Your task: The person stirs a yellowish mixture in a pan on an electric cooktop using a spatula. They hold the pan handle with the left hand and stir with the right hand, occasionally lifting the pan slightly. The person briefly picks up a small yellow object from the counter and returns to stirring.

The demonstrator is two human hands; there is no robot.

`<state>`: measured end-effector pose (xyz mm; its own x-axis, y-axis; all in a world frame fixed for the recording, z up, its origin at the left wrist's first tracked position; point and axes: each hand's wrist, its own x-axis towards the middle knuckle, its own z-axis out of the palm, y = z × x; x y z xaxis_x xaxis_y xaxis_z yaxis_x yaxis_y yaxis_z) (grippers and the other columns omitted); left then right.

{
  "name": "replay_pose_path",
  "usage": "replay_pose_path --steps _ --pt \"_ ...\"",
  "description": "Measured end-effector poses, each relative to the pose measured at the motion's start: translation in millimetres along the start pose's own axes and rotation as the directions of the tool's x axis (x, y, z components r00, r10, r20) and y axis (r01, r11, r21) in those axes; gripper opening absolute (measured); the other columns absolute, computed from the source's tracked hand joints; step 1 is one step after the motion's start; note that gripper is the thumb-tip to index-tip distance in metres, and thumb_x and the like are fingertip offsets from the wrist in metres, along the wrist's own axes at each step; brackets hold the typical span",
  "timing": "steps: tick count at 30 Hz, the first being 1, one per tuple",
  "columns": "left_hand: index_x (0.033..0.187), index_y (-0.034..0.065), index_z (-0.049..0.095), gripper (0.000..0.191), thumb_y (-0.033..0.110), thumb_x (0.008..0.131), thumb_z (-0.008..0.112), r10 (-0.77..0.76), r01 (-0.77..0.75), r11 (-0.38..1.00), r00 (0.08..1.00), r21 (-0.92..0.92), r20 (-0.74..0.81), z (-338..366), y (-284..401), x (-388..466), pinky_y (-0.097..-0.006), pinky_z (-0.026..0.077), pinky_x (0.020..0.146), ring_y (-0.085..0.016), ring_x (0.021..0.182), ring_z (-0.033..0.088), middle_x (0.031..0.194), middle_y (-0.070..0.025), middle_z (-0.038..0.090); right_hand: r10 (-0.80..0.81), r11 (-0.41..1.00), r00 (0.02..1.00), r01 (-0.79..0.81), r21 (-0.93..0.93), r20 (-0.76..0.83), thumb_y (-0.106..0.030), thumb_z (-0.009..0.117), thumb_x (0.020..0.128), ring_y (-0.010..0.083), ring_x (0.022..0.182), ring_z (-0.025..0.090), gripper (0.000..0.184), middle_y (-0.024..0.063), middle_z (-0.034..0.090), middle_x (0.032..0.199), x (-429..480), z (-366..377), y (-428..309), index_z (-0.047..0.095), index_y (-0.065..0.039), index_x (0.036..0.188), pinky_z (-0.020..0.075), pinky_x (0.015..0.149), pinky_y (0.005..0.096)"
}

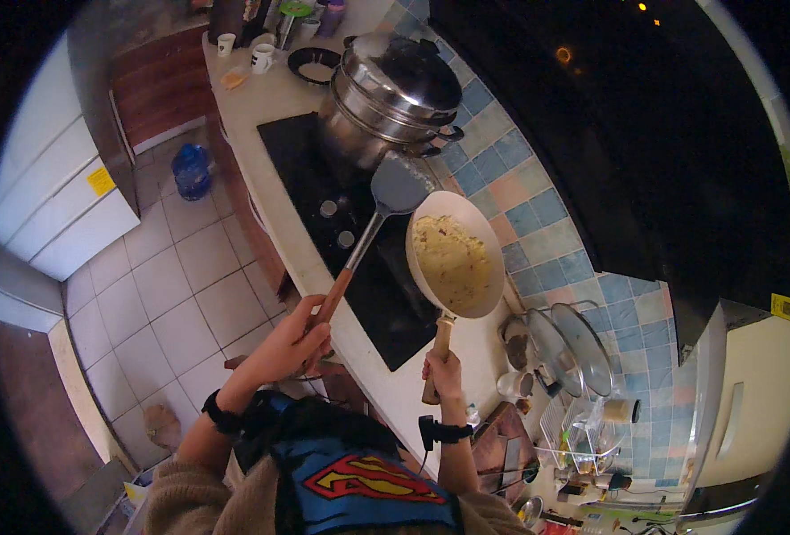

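Observation:
My left hand grips the wooden handle of a spatula. Its broad grey blade points away from me, beside the pan's far rim, with pale crumbs along one edge. In my right hand is the wooden handle of a pale-lined frying pan, tilted above the right side of the black cooktop. Yellowish food with darker flecks, possibly egg batter, covers much of the pan's inside. Its far part looks crumbly, its near part smoother.
A lidded steel steamer pot stands on the cooktop's far end. Beyond it are a black bowl and mugs. Glass lids, a jar and a dish rack line the right. The dark range hood overhangs the tiled wall.

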<state>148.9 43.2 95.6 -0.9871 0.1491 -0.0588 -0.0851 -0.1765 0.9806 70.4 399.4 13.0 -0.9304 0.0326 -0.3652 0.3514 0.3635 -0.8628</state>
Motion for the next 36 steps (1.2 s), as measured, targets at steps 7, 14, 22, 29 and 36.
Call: replay_pose_path --steps 7,14,22,29,36 --pt "0.133 0.0018 0.032 0.038 0.014 0.1 0.044 -0.107 0.107 0.994 0.994 -0.006 0.003 -17 5 2 -0.0242 0.047 0.05 -0.011 0.055 0.056 0.08 -0.0061 0.058 0.013 0.999 0.997 -0.015 -0.028 -0.076 -0.013 0.062 0.088 0.0138 0.049 0.056 0.016 0.0059 0.057 0.063 5 16 2 0.054 0.001 0.088 0.0496 0.046 0.0289" --pt "0.136 0.004 0.031 0.04 0.016 0.101 0.044 -0.095 0.095 0.994 0.995 0.047 0.003 -43 -1 8 -0.0246 0.048 0.053 -0.012 0.058 0.056 0.079 -0.0046 0.056 0.02 0.999 0.99 -0.024 -0.029 -0.139 -0.015 0.061 0.087 0.0145 0.049 0.055 0.018 0.0063 0.057 0.062 3 34 3 0.055 0.001 0.084 0.0472 0.046 0.0284" --pt "0.136 0.0053 0.031 0.039 0.016 0.101 0.044 -0.156 0.155 0.987 0.988 0.034 0.022 -48 1 4 -0.0259 0.047 0.052 -0.013 0.057 0.054 0.077 -0.0042 0.055 0.08 0.996 0.985 -0.085 -0.025 -0.151 -0.021 0.064 0.088 0.0141 0.051 0.059 0.025 0.0068 0.06 0.065 3 32 5 0.055 0.002 0.093 0.0515 0.049 0.0295" --pt "0.136 0.0041 0.03 0.043 0.012 0.098 0.049 -0.168 0.168 0.986 0.985 0.015 0.038 -14 -11 -7 -0.0257 0.047 0.051 -0.012 0.055 0.055 0.08 -0.0051 0.055 -0.46 0.797 0.856 0.282 -0.535 -0.234 -0.022 0.064 0.091 0.0218 0.068 0.067 0.029 0.0122 0.067 0.08 -18 14 9 0.055 0.0 0.108 0.054 0.06 0.032" --pt "0.141 0.0057 0.023 0.058 0.011 0.094 0.056 -0.127 0.102 0.988 0.962 0.112 0.241 50 -17 -2 -0.0266 0.05 0.054 -0.014 0.065 0.062 0.083 -0.0067 0.058 -0.358 0.925 0.926 0.334 -0.181 -0.123 -0.01 0.062 0.091 0.0156 0.067 0.065 0.012 0.0101 0.067 0.078 -105 -16 -35 0.066 0.0 0.094 0.0527 0.061 0.0272"
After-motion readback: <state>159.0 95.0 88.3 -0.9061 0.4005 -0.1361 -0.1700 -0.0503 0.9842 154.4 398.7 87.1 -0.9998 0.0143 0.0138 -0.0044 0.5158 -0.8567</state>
